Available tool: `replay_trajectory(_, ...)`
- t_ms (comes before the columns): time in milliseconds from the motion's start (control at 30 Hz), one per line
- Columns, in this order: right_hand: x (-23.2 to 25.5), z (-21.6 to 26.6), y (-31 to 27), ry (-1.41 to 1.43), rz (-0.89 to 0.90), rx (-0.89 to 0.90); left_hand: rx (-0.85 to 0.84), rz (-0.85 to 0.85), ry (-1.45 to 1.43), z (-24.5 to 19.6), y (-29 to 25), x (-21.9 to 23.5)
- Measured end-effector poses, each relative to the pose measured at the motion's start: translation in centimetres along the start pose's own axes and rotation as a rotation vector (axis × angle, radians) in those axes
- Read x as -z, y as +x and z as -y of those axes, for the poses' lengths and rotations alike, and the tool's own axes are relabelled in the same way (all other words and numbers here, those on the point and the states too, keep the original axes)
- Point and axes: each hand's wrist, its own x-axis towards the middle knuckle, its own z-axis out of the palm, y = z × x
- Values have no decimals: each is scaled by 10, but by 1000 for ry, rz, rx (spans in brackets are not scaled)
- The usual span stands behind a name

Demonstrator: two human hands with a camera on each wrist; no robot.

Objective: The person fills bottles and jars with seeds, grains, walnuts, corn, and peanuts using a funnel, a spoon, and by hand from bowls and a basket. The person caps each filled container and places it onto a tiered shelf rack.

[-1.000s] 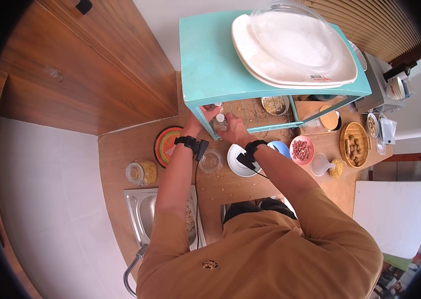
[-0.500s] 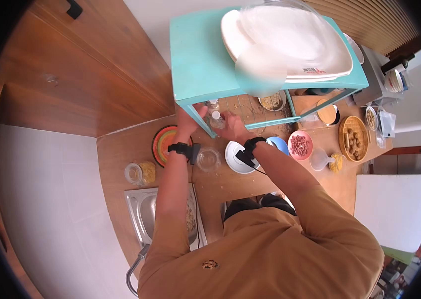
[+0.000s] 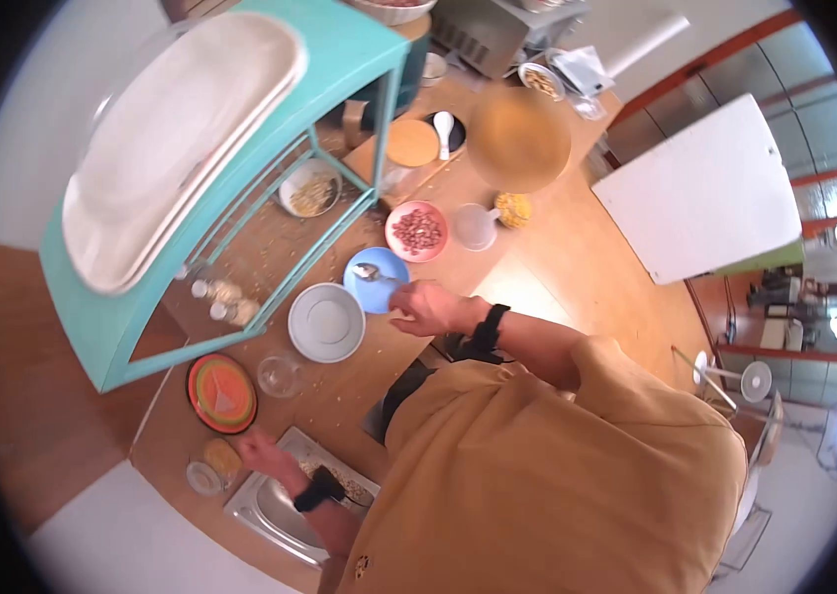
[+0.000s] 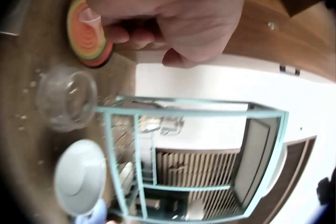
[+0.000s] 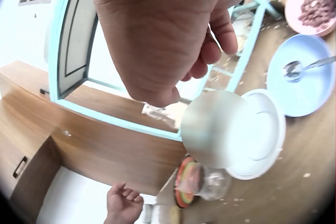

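My left hand (image 3: 265,460) hovers by the sink, near the striped multicoloured plate (image 3: 222,394) and the glass jar (image 3: 207,473). In the left wrist view its fingers (image 4: 142,36) curl loosely and hold nothing. My right hand (image 3: 428,309) is beside the blue plate (image 3: 375,295), on which a metal spoon (image 3: 367,271) lies. Loosely bent fingers (image 5: 210,53) show in the right wrist view, with nothing in them. Small bottles with white caps (image 3: 235,313) stand inside the turquoise rack (image 3: 176,307), away from both hands.
A white bowl (image 3: 327,323) and a clear glass bowl (image 3: 280,376) stand on the counter. Farther right are a pink bowl of peanuts (image 3: 416,232), a funnel (image 3: 475,227) and some yellow pieces (image 3: 512,210). White trays (image 3: 191,139) top the rack; the sink (image 3: 275,500) holds scraps.
Both hands have left the bottles in the rack. The left came back toward the sink, the right toward the blue plate. The head view has swung to the right.
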Motion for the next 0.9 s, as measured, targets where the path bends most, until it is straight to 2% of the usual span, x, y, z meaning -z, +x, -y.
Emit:
replay_trajectory(33,6,-17,-19,18,-1,-70,16,134,67,42,-8,2)
replay_trajectory(67,15,-28,-36,12,-52,-130,-50,244,274,56,-22,-6)
replay_trajectory(100,24,-38,-52,8,-99,-189,-30,388,296,35,-45,-20)
replay_trajectory(133,31,-49,-68,4,-178,-245,-105,496,320,32,-62,-30)
replay_trajectory(167,39,-61,-80,1,-252,-303,-107,508,331,33,-73,-38)
replay_trajectory(200,43,-75,-92,61,-351,-479,-32,638,364,34,-82,-48)
replay_trajectory(233,39,-107,-106,58,-480,-516,44,765,397,32,-89,-55)
replay_trajectory(333,79,-176,-136,-10,-830,-784,32,807,463,10,-110,-77)
replay_trajectory(400,126,-223,-145,3,-934,-975,0,780,486,7,-118,-83)
replay_trajectory(467,164,-277,-139,-66,-1132,-1014,-24,747,510,3,-127,-86)
replay_trajectory(500,181,-305,-135,-12,-1156,-1106,-28,731,557,-4,-133,-88)
replay_trajectory(567,203,-373,-130,240,-1008,-1284,-26,701,603,-14,-147,-88)
replay_trajectory(600,204,-407,-129,242,-998,-1273,-7,690,615,-18,-155,-86)
replay_trajectory(633,202,-439,-126,248,-815,-1277,13,676,628,-20,-165,-85)
replay_trajectory(667,205,-450,-120,255,-631,-1275,16,658,633,-21,-177,-84)
replay_trajectory(700,204,-458,-115,266,-618,-1262,51,613,630,-21,-187,-81)
replay_trajectory(767,188,-461,-109,606,-873,-1228,95,545,647,-22,-200,-74)
replay_trajectory(800,182,-489,-112,414,-780,-1266,81,509,640,-19,-206,-71)
replay_trajectory(833,202,-437,-115,717,-956,-1117,70,472,631,-15,-212,-66)
replay_trajectory(867,208,-449,-122,679,-841,-1130,92,445,644,-12,-218,-65)
replay_trajectory(900,224,-425,-122,693,-899,-1181,63,458,657,-1,-218,-64)
